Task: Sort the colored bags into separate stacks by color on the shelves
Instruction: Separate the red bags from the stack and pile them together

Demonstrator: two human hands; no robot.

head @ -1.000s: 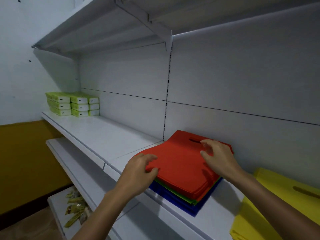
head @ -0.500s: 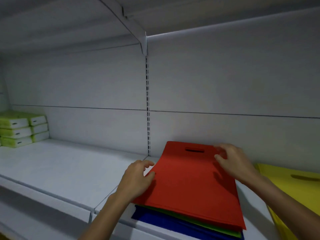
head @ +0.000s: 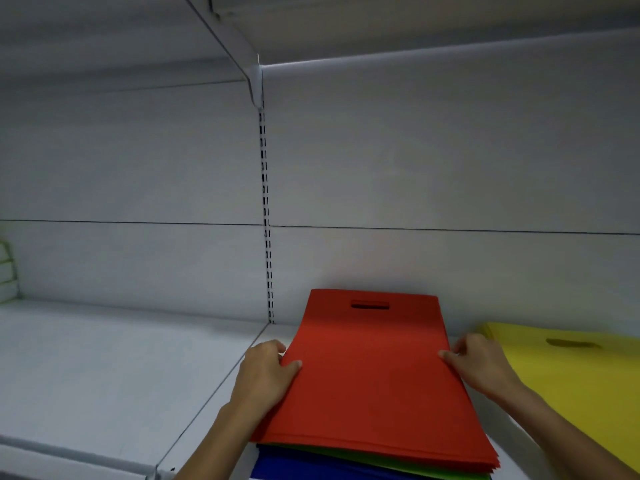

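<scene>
On the shelf (head: 104, 368), left hand (head: 266, 374) and right hand (head: 483, 367) pinch the red bags (head: 374, 375) by their sides.

White back panels (head: 138, 161) meet at a slotted upright (head: 266, 202). A bracket (head: 254, 83) at its top carries the upper shelf (head: 398, 26). Dim light falls on the lower shelf (head: 104, 368).

Our left hand (head: 266, 372) bare, our right hand (head: 481, 365) bare too, left forearm (head: 221, 434) and right forearm (head: 568, 433) uncovered as far as the view shows them, lean and smooth, fingers (head: 294, 364) slim, nails too blurred to make out
</scene>
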